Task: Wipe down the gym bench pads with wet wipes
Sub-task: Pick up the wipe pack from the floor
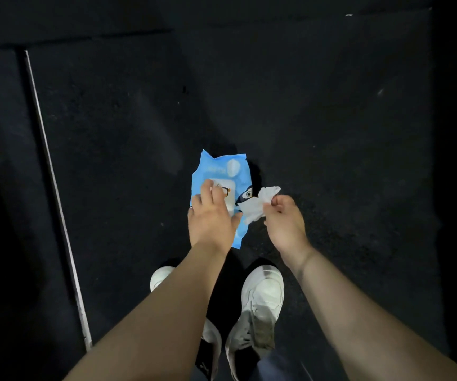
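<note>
Blue plastic wet-wipe pack [223,177] lain on dark floor [332,119], frame centre | pressed by left hand [211,218], fingers straight | crumpled white wipe [257,206] pinched by right hand [285,224].

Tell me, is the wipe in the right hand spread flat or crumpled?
Crumpled. The white wipe bunches in folds where the right hand pinches it.

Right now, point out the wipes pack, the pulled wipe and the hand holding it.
wipes pack [220,167]: head view, on the upper blue face of the pack.
pulled wipe [253,209]: head view, on the crumpled white middle.
right hand [286,222]: head view, on the back of the hand pinching the wipe.
</note>
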{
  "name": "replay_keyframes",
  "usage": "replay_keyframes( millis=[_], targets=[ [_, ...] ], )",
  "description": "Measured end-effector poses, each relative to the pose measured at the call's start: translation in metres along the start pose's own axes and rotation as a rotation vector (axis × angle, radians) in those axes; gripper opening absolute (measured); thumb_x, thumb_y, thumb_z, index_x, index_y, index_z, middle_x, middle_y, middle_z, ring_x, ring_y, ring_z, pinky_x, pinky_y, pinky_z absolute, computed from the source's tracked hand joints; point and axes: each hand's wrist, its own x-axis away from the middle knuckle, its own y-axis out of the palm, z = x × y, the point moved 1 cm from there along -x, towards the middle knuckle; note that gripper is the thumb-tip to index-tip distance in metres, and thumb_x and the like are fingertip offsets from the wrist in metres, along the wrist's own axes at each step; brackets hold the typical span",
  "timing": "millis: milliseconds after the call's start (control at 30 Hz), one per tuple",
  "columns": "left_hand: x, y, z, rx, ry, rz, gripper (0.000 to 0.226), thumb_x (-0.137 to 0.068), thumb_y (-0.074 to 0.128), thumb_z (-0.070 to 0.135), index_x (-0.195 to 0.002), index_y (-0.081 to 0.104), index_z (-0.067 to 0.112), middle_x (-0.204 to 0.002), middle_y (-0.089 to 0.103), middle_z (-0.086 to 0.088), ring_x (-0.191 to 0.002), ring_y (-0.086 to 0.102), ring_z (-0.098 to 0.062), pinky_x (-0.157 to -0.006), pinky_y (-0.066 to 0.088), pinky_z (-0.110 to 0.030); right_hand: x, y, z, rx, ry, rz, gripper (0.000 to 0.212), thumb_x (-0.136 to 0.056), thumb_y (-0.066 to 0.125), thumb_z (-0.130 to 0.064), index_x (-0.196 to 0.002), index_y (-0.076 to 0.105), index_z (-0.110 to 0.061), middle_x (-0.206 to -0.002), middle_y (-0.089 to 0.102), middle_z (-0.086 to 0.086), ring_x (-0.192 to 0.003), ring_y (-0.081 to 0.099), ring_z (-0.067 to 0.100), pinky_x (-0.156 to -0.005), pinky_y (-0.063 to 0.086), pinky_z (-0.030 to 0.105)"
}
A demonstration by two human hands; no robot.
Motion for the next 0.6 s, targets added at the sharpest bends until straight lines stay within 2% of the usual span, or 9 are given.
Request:
replay_keyframes(
  millis=[133, 300, 467, 600],
  targets=[
    [-0.016, -0.004, 0.004, 0.082, -0.058, -0.012, 0.057, -0.085, 0.066, 0.038, -0.126, 0.039, 0.009, -0.145, 0.025, -0.007, -0.109, 0.043, -0.027, -0.088, 0.05, -0.037, -0.004, -0.012, -0.001, 0.004, 0.019, 0.021, 0.007, -0.093, 0.053, -0.024, -0.087, 0.054, -0.027, -0.095, 0.064, -0.005, -0.092, 0.063, 0.016, -0.09, 0.054, 0.043],
    [0.0, -0.043, -0.006, 0.045, -0.03, -0.054, 0.062, -0.083, 0.068, 0.035, -0.132, 0.038, 0.011, -0.14, 0.019, -0.002, -0.103, 0.042, -0.022, -0.076, 0.056, -0.036, 0.025, -0.043, -0.021, 0.043, 0.041, 0.045, 0.004, -0.093, 0.052, -0.025, -0.092, 0.055, -0.028, -0.094, 0.062, -0.006, -0.093, 0.062, 0.017, -0.092, 0.053, 0.044],
    [0.038, -0.143, -0.014, 0.026, 0.014, -0.082, 0.058, -0.084, 0.069, 0.037, -0.129, 0.042, 0.014, -0.141, 0.024, 0.001, -0.105, 0.043, -0.022, -0.078, 0.054, -0.035, 0.094, -0.09, -0.087, 0.068, 0.005, 0.044, 0.004, -0.093, 0.052, -0.025, -0.095, 0.055, -0.024, -0.096, 0.064, -0.007, -0.094, 0.063, 0.016, -0.09, 0.051, 0.038],
    [0.083, -0.26, -0.019, 0.002, 0.085, -0.058, 0.051, -0.083, 0.069, 0.032, -0.125, 0.044, 0.016, -0.139, 0.028, 0.003, -0.104, 0.042, -0.02, -0.077, 0.051, -0.032, 0.171, -0.144, -0.168, 0.082, -0.05, 0.079, 0.007, -0.094, 0.051, -0.029, -0.097, 0.055, -0.024, -0.095, 0.064, -0.009, -0.086, 0.06, 0.009, -0.067, 0.043, 0.025]
  ],
)
